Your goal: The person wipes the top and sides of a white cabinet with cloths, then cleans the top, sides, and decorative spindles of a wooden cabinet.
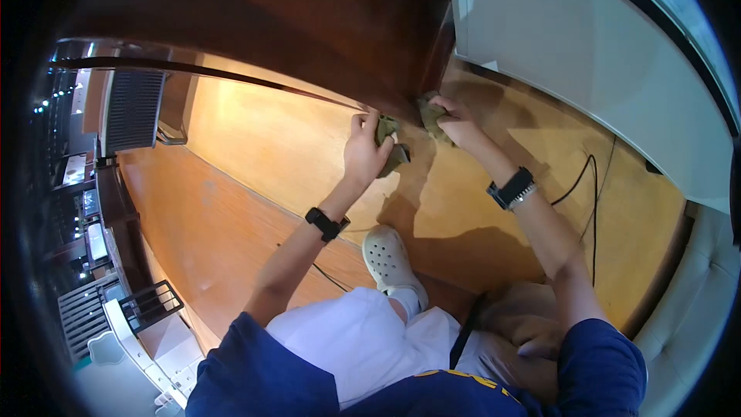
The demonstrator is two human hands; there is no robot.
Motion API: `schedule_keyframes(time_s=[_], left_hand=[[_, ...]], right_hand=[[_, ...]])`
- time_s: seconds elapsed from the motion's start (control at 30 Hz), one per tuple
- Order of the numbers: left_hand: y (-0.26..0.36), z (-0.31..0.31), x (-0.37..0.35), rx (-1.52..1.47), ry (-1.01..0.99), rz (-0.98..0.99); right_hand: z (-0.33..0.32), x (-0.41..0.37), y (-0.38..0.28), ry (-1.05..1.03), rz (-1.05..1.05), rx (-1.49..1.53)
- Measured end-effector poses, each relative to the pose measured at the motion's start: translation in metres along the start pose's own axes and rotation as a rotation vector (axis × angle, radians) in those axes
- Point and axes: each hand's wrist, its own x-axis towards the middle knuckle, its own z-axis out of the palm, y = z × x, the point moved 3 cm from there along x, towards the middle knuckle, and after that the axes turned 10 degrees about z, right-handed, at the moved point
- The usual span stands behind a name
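Note:
My left hand (pixel 365 148) is closed on an olive-green cloth (pixel 395 161), which bunches out past the thumb, low beside the bottom edge of a dark brown wooden cabinet (pixel 309 19). A second bunched piece of olive-green cloth (pixel 434 125) is in my right hand (pixel 457 120), its fingers pressing it close to the cabinet's lower corner. The two pieces show apart from each other in this view.
Yellowish wood floor (pixel 270 131) lies under my hands. A white panelled unit (pixel 571 46) stands at right, with a black cable (pixel 595 208) on the floor near it. A tufted pale seat (pixel 698 301) is at lower right. My white clog (pixel 386 259) is below my hands.

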Motion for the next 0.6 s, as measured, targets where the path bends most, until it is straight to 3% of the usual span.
schedule_keyframes(time_s=[0.03, 0.1, 0.17, 0.27, 0.3, 0.37, 0.43, 0.47, 0.53, 0.6], left_hand=[[-0.001, -0.003, -0.002, -0.074, 0.041, 0.029], [0.004, -0.012, -0.008, -0.213, 0.195, 0.121], [0.027, -0.032, -0.012, -0.31, 0.278, 0.139], [0.061, -0.07, -0.021, -0.329, 0.541, 0.218], [0.072, -0.083, -0.019, -0.297, 0.676, 0.359], [0.082, -0.114, -0.02, -0.303, 0.6, 0.5], [0.11, -0.131, -0.003, -0.963, 0.259, 0.014], [0.116, -0.134, 0.001, -1.04, 0.231, -0.03], [0.116, -0.132, 0.012, -0.991, 0.414, 0.161], [0.104, -0.12, 0.017, -0.851, 0.656, 0.377]], right_hand=[[-0.002, -0.003, -0.009, 0.006, -0.019, 0.006], [-0.009, -0.03, -0.036, 0.006, 0.085, 0.648], [-0.015, -0.051, -0.082, -0.01, -0.103, 0.818], [-0.03, -0.077, -0.158, 0.161, -0.557, 0.447], [-0.038, -0.086, -0.183, 0.193, -0.711, 0.316], [-0.039, -0.099, -0.223, 0.143, -0.82, 0.486], [-0.041, -0.109, -0.251, 0.133, -1.064, 0.33], [-0.039, -0.107, -0.255, 0.158, -1.11, 0.292], [-0.03, -0.099, -0.254, 0.267, -1.208, 0.222], [-0.024, -0.098, -0.243, 0.32, -1.12, 0.235]])
